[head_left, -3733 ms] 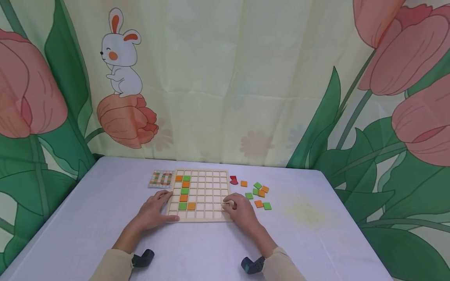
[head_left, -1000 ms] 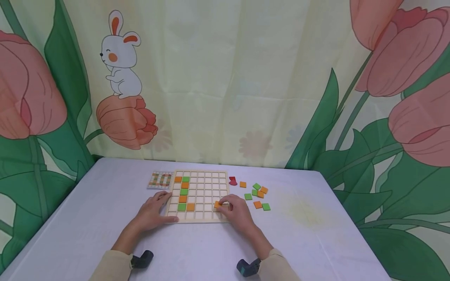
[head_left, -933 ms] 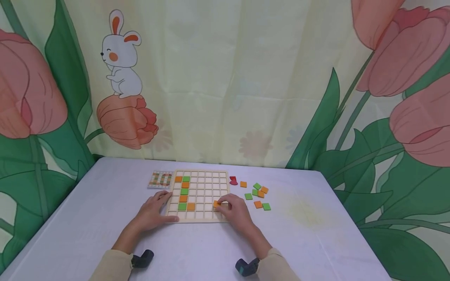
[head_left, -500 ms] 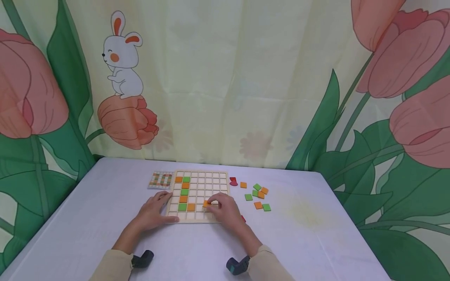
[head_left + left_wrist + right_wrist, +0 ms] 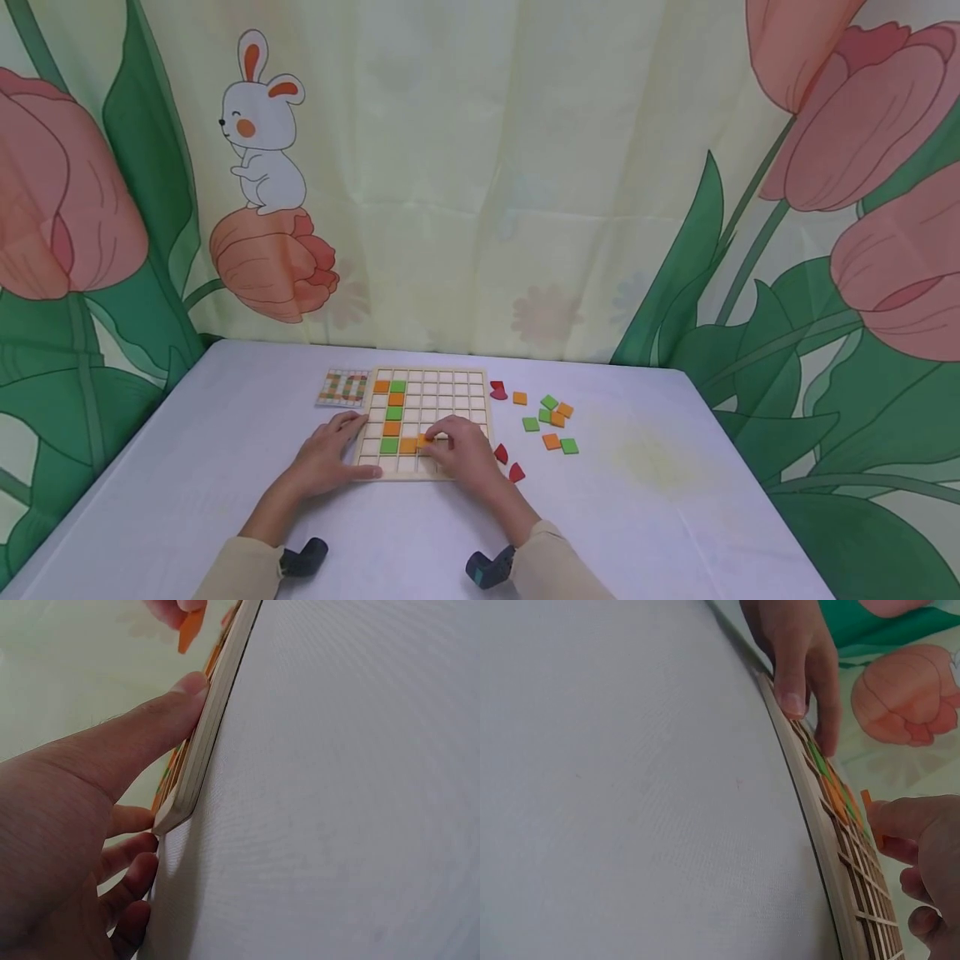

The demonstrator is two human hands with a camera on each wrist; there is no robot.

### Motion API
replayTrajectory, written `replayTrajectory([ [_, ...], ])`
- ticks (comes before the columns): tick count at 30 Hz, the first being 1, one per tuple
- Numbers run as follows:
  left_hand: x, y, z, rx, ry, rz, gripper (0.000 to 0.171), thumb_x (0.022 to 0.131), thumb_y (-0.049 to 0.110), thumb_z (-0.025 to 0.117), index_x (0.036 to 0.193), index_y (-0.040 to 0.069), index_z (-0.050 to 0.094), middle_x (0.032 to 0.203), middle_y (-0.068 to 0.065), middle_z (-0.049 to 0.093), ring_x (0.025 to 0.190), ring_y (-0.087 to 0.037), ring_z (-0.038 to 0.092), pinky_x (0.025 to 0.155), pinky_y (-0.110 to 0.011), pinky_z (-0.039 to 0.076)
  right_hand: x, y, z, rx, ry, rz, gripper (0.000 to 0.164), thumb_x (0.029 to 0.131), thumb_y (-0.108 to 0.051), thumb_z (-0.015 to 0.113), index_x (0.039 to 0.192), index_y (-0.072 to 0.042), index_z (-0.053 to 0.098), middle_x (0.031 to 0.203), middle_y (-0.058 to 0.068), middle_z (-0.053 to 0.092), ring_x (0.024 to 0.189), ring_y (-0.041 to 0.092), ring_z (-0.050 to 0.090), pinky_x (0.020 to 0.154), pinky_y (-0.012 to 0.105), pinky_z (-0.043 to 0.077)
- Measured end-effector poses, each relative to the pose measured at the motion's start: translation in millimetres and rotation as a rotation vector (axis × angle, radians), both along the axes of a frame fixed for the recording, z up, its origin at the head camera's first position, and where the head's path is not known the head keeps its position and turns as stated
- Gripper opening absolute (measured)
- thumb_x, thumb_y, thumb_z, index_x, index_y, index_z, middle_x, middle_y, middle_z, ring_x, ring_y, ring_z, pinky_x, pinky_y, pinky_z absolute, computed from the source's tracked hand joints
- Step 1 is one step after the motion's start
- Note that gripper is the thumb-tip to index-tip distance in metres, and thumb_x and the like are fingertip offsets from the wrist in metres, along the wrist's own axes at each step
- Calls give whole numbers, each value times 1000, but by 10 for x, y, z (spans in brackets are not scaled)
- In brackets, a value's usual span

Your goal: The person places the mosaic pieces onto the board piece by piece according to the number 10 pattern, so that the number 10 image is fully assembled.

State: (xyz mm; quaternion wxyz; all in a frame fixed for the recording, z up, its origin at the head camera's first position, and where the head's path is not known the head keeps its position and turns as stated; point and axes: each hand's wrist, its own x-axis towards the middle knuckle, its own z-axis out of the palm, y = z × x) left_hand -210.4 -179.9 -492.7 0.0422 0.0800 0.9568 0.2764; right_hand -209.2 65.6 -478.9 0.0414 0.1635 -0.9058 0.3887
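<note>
My right hand [image 5: 468,454] pinches an orange square tile [image 5: 423,441] between thumb and fingertips over the wooden grid board [image 5: 446,389]. In the right wrist view that orange tile [image 5: 866,799] stands tilted, clear of the grid. It is just right of an orange tile [image 5: 407,446] lying in the grid. Orange and green tiles [image 5: 394,413] fill several squares on the board's left side. My left hand [image 5: 326,456] rests at the board's near left corner; its thumb [image 5: 161,716] lies on the near rim and its fingers touch the left edge.
A pattern card [image 5: 343,387] lies left of the board. Loose green tiles [image 5: 569,447] and orange tiles [image 5: 520,398] are scattered to the right. Red pieces [image 5: 517,472] lie by the board's right side, others [image 5: 498,390] near its far right corner. A printed curtain [image 5: 450,208] hangs behind the table.
My right hand has moved left across the board with the orange tile, from the right edge to beside the placed orange tile. Red pieces it covered now show. My left hand stays put.
</note>
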Motion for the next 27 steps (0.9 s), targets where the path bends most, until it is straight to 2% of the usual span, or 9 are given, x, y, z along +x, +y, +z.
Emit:
replayTrajectory([
  [8,14,7,26,10,-7,1,103,68,61,78,149,13,38,152,-16,33,133,-40,36,102,-63,36,-6,-92,-21,14,11,46,14,87,-27,72,100,-21,75,105,-9,69,96,8,55,80,21,47],
  [15,20,18,28,3,0,-3,102,68,61,77,149,12,38,152,-17,34,132,-40,37,103,-63,35,-35,-179,-27,14,43,76,12,87,-26,72,97,-20,75,103,-8,70,94,7,57,77,20,47],
  [21,9,1,28,5,9,-5,102,68,62,77,149,13,38,151,-16,34,132,-40,37,102,-63,36,-56,-274,-42,61,40,86,12,88,-25,71,97,-20,76,102,-10,70,99,6,58,88,23,51],
  [27,8,-3,24,3,5,-7,102,68,63,76,149,13,38,152,-16,34,132,-40,37,102,-64,36,-58,-370,-52,115,68,88,13,87,-26,73,99,-19,76,102,-9,70,97,6,58,88,23,51],
])
